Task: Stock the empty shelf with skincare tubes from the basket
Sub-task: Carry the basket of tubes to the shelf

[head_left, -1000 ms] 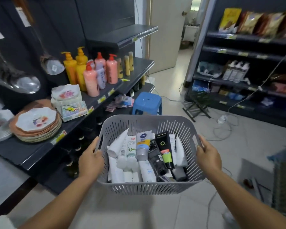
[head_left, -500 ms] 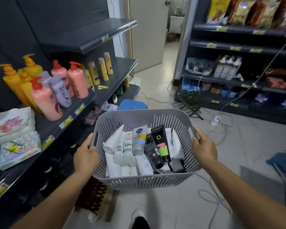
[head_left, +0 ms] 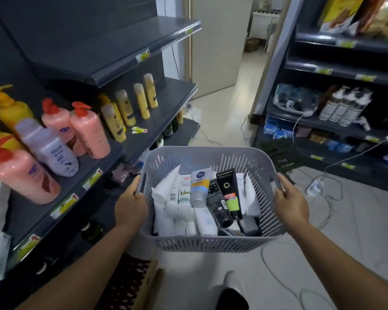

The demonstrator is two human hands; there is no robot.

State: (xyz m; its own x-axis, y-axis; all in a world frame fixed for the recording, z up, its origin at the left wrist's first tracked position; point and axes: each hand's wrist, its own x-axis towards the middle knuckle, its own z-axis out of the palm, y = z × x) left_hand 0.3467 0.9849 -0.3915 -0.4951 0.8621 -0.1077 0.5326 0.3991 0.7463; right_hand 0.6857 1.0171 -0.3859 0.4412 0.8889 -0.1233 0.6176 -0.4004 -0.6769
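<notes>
Both hands are clamped on the grey basket (head_left: 211,242): left hand (head_left: 130,206) with fingers curled over the left rim, right hand (head_left: 289,204) gripping the right rim, basket hanging over the floor in the aisle. The skincare tubes (head_left: 197,198) are all still piled inside, none shelved yet.

What I'd worry about: loose cables (head_left: 327,198) trail across the floor just right of the basket, so a step that way could snag a foot and tip everything out. The basket is also close to the front edge of the bottle shelf (head_left: 94,175), and the pink pump bottles (head_left: 87,130) stand near that edge, so a swing could knock one off.

The empty shelf (head_left: 112,52) looks like the bare one up left, but its back is cut off. Most tube labels are too blurry to read.
</notes>
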